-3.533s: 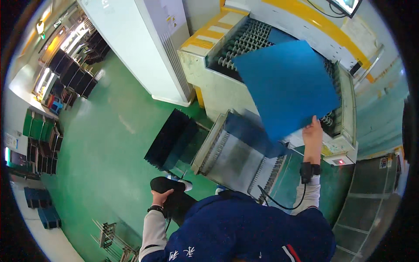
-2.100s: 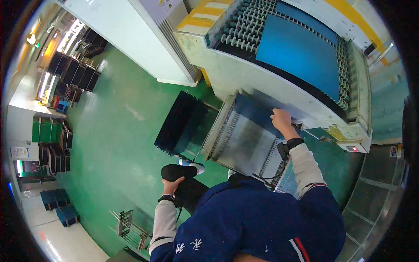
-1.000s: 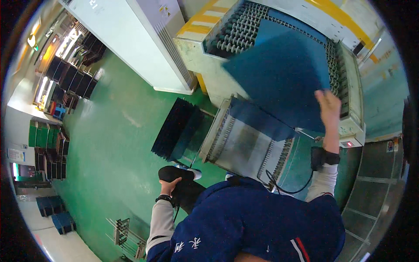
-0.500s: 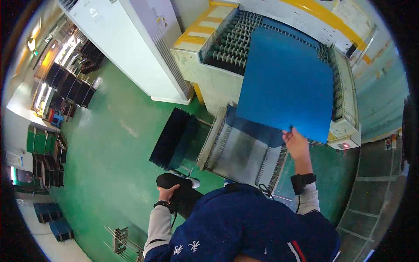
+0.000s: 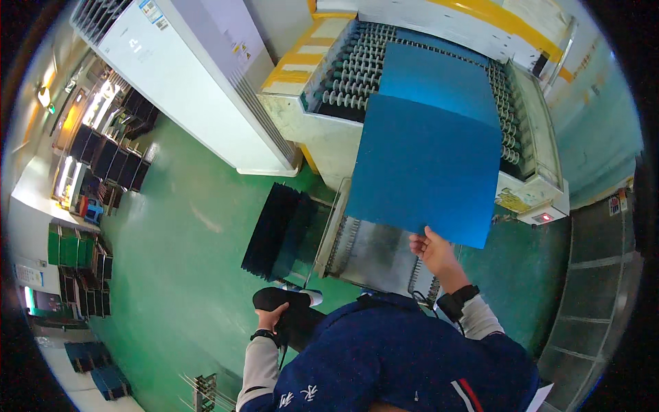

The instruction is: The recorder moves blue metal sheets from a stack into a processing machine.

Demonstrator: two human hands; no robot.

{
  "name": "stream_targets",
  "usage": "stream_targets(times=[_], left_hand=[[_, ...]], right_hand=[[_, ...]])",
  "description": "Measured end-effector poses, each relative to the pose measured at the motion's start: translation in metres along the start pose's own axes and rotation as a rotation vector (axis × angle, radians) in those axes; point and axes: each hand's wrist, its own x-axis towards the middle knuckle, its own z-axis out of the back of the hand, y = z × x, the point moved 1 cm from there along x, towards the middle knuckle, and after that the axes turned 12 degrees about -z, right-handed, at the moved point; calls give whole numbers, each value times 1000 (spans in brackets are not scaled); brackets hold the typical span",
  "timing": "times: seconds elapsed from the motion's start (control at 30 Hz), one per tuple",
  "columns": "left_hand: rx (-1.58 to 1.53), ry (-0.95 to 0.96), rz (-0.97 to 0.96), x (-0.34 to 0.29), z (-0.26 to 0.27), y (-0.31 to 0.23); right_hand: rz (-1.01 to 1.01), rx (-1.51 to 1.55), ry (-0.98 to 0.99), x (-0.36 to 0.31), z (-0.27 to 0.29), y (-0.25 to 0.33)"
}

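Observation:
My right hand (image 5: 431,248) grips the near edge of a large blue sheet (image 5: 425,168) and holds it out flat over the front of a roller conveyor machine (image 5: 343,89). A second blue sheet (image 5: 439,72) lies on the rollers further in. Below the held sheet stands a metal rack cart (image 5: 371,254) with wire dividers. My left hand (image 5: 271,317) rests low by my thigh, next to a black shoe (image 5: 281,299), fingers curled; I cannot make out anything in it.
A tall white cabinet (image 5: 185,75) stands left of the machine. A stack of black panels (image 5: 278,230) sits on the green floor beside the cart. Dark crates and green bins line the far left wall (image 5: 75,206). A grey ramp runs along the right.
The right hand has lowered and levelled the blue sheet, moving it from a raised tilt down toward the conveyor's front. The left hand has stayed by my leg.

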Motion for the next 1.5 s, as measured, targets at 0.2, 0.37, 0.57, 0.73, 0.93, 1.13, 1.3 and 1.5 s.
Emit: stream_targets(times=[0.2,0.37,0.57,0.73,0.93,1.13,1.3,1.5], left_hand=[[89,45,138,-24,1,-28],[62,23,149,-23,2,-16],[113,20,153,-33,-2,-28],[62,10,68,-20,2,-7],[108,14,148,-38,-1,-31],[66,-7,115,-19,-1,-8],[21,11,98,-16,-2,-5],[139,8,136,-37,-5,-39]], right_hand=[[-35,44,-55,2,-10,-4],[-55,98,-5,6,-15,-2],[-42,104,18,3,-20,5],[13,111,134,-15,-45,22],[93,57,141,-17,-48,32],[113,52,105,-15,-49,34],[103,45,42,-14,-48,33],[105,98,12,-11,-40,41]])
